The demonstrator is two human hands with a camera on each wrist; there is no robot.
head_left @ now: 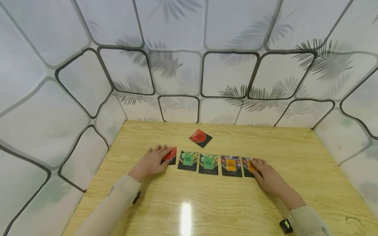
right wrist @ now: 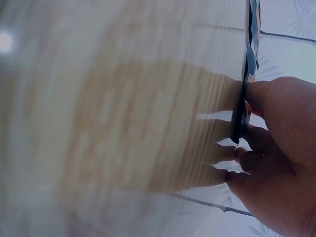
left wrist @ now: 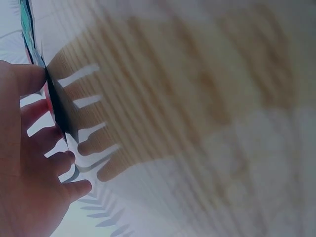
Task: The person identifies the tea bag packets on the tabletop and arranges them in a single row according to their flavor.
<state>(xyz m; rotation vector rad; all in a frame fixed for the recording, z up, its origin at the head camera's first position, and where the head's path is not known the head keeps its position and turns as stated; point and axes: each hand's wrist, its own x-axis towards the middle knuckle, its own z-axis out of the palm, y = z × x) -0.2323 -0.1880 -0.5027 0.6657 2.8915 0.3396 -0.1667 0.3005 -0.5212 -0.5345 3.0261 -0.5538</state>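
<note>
Five small flat packets lie in a row across the wooden table. At the left end, my left hand [head_left: 152,161] rests over a red packet [head_left: 173,156], fingers spread across it. The left wrist view has the thumb and fingertips touching this packet's dark edge [left wrist: 60,111]. Two green packets [head_left: 188,160] [head_left: 208,164] sit beside each other in the middle. To their right come an orange-labelled packet [head_left: 231,165] and a similar orange packet [head_left: 247,167], partly hidden under my right hand [head_left: 268,177]. In the right wrist view, thumb and fingers lie along that packet [right wrist: 239,118].
Another red packet [head_left: 200,137] lies turned at an angle behind the row. The light wooden table [head_left: 165,206] has a bright reflection near its front. Patterned walls [head_left: 177,78] with dark outlines and leaf prints enclose the table's back and sides.
</note>
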